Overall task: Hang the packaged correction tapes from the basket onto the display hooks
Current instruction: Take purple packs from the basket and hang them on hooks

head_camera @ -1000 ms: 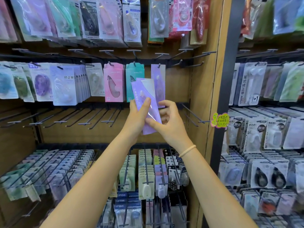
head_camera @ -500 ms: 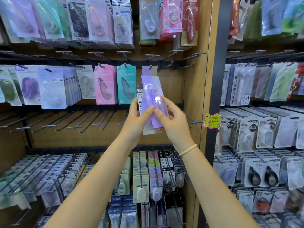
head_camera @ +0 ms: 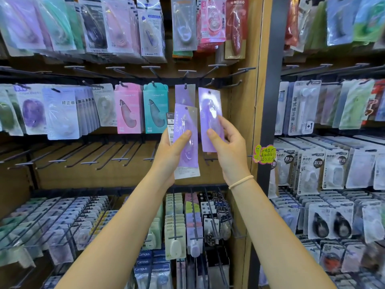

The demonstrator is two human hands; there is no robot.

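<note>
Facing a wooden display panel (head_camera: pixel 243 113) with rows of black hooks. Landmark: the purple pack already hung (head_camera: pixel 185 94) on a middle-row hook, just right of a teal pack (head_camera: pixel 155 108) and a pink pack (head_camera: pixel 128 108).

Left hand (head_camera: pixel 174 151), below the hung purple pack, gripping a small stack of purple correction tape packs (head_camera: pixel 186 142), thumb across the front pack's clear blister, fingers behind. Stack upright, its top edge overlapping the lower end of the hung pack. Behind the front pack, the white printed edge of at least 1 more pack showing at the left; exact count unclear.

Right hand (head_camera: pixel 228 147), below and right of the hung pack, pinching 1 single purple pack (head_camera: pixel 210 119) by its lower half, thumb in front, fingers behind. Pack tilted slightly, its punched hole at the top, level with the hung pack and just beside it to the right, not on any hook. Bare hooks (head_camera: pixel 233 83) above and right of it. Pale band (head_camera: pixel 241 181) on the right wrist.

Below the hung pack, a row of bare hooks; lower still, pegs crowded with small packs. Right of the panel, a dark post (head_camera: pixel 268 101) carrying a yellow-green tag (head_camera: pixel 265 154).
</note>
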